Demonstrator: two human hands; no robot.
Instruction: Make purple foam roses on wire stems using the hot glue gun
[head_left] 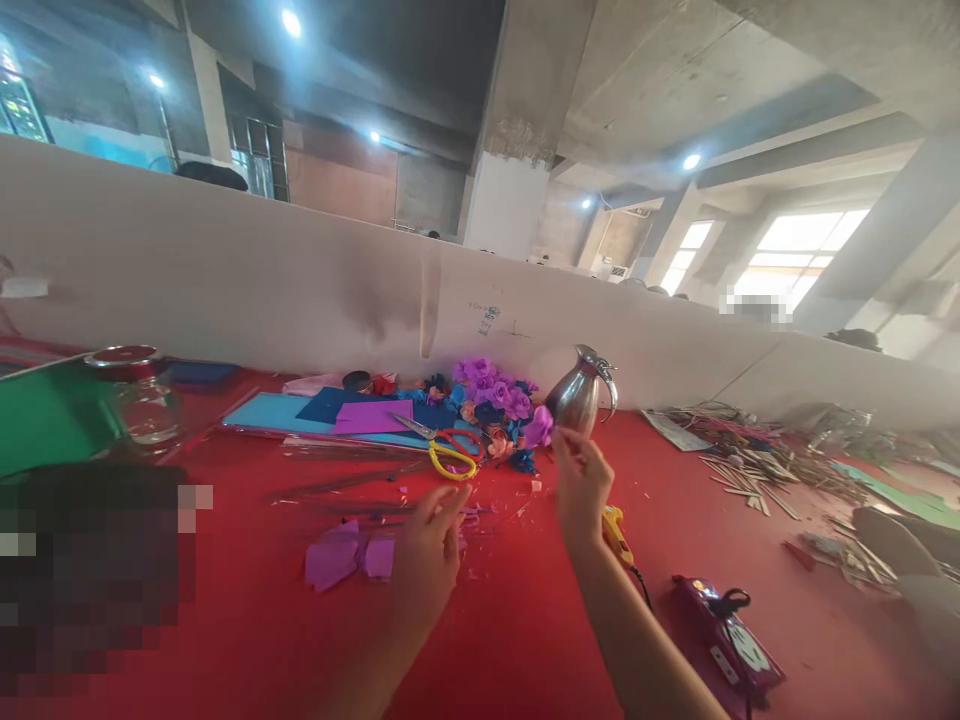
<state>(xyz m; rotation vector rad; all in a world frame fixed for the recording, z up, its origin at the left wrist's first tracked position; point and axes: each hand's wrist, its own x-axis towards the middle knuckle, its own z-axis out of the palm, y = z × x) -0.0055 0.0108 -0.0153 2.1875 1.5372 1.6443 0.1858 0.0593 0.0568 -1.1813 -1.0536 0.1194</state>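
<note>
My right hand pinches a purple paper flower in its fingertips, in front of a metal jug. Lower and to the left, my left hand hovers over the red table with fingers loosely extended, and I see nothing in it. Cut pieces of purple paper lie just left of that hand. Beyond it rest scissors with red and yellow handles. Behind them is a heap of finished paper flowers in purple, blue and pink, beside stacked sheets of blue and purple paper.
A metal jug stands behind my right hand. A yellow glue gun and a purple power strip with a cord lie to the right. Thin sticks are scattered farther right. A glass jar stands left, before the white partition.
</note>
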